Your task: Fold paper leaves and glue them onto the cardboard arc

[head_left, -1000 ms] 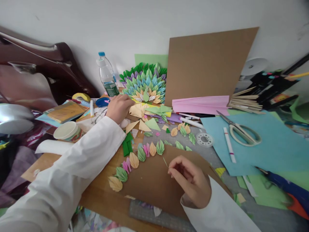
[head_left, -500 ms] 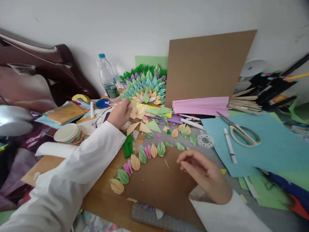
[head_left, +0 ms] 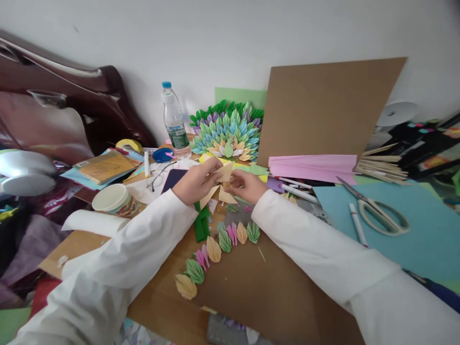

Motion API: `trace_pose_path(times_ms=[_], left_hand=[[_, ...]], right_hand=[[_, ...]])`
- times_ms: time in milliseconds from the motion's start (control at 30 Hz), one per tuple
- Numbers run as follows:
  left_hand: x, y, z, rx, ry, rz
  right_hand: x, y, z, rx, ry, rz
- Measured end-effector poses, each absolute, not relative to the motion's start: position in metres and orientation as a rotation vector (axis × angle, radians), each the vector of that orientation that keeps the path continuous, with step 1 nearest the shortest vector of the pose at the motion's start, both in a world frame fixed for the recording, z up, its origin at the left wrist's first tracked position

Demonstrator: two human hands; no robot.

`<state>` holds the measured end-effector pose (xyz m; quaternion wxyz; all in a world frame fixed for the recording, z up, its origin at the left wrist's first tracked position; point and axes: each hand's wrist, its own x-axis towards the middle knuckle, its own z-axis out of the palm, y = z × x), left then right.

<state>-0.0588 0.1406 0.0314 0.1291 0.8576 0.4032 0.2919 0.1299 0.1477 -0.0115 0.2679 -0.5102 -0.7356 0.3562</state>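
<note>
A small cream paper piece (head_left: 226, 171) is between my two hands, above a heap of paper scraps. My left hand (head_left: 197, 181) pinches it from the left. On the opposite side, the fingers of my right hand (head_left: 249, 186) close on its edge. More cream paper triangles (head_left: 227, 196) lie just below my hands. Nearer to me, pleated paper leaves in orange, green and pink, such as a green leaf (head_left: 195, 271), run in a curve along the edge of a brown cardboard sheet (head_left: 258, 292). My right forearm covers part of that sheet.
Behind my hands stands a peacock of pleated paper leaves (head_left: 230, 129), beside an upright brown board (head_left: 330, 110). A water bottle (head_left: 178, 134) and a paper tub (head_left: 111, 199) are on the left. Scissors (head_left: 383, 211) and a marker (head_left: 357, 224) lie on blue paper (head_left: 424, 239) at right.
My right hand has moved from over the cardboard, forward and left, to meet my left hand. The left hand has lifted a cream paper piece off the heap. The view has shifted slightly.
</note>
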Motion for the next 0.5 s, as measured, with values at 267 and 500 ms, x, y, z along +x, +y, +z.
trace_pose_path(times_ms=[267,500], left_hand=[[-0.097,0.161,0.051,1.960,1.237,1.832],[-0.086,0.151,0.053,1.919,1.164,1.730]], right_hand=[[0.152,0.175,-0.017,-1.542,-2.158,0.805],[0.113,0.188,-0.048,-1.412,-2.165,0.737]])
